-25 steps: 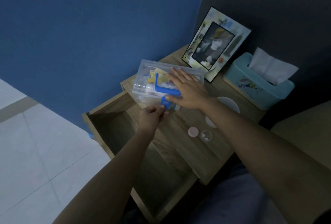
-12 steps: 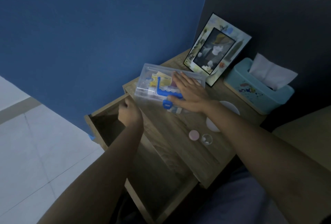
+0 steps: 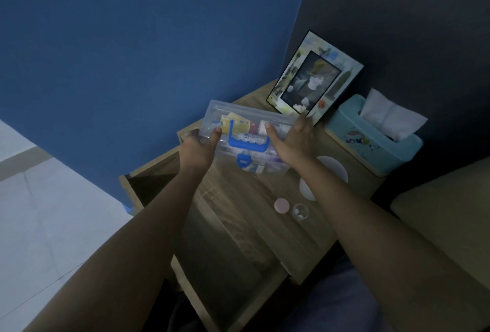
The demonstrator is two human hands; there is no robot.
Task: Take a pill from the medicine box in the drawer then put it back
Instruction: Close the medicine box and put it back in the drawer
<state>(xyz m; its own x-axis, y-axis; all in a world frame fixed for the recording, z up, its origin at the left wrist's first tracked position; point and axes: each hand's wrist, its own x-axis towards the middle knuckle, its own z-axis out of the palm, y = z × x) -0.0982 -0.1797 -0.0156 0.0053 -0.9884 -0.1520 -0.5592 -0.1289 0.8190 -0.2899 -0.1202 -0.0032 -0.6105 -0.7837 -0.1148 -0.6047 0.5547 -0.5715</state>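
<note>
Head view, grip: both hands are clamped on the medicine box (image 3: pixel 246 140), the left hand (image 3: pixel 197 150) wrapped round its left end with the thumb on the lid, the right hand (image 3: pixel 294 140) round its right end, thumb on top too.
Medicine box, place: it sits at the back left of the bedside table (image 3: pixel 254 215); whether it rests on the wood or is just clear of it, I cannot tell.
Lid: shut, blue latch (image 3: pixel 243 162) down at the front, blue handle (image 3: pixel 248 140) lying flat between the two thumbs.
Drawer: the drawer (image 3: pixel 212 265) is pulled out below the table, dark inside, and both forearms cross above it.
Around: a picture frame (image 3: pixel 314 78) leans against the dark wall right behind the right hand's fingers; a tissue box (image 3: pixel 371 140) stands to the right of it.
Near side: a pink cap (image 3: pixel 281 205) and a small clear cup (image 3: pixel 300 211) sit side by side on the wood, well apart from the box; a white round thing (image 3: pixel 331 170) is half covered by the right forearm.
Hard to make out: the light is dim, the packets inside the box blur together, and the specks in the clear cup could be pills, but I cannot say.
Count: two hands, one box, one frame, one tissue box, one cap, one cup.
</note>
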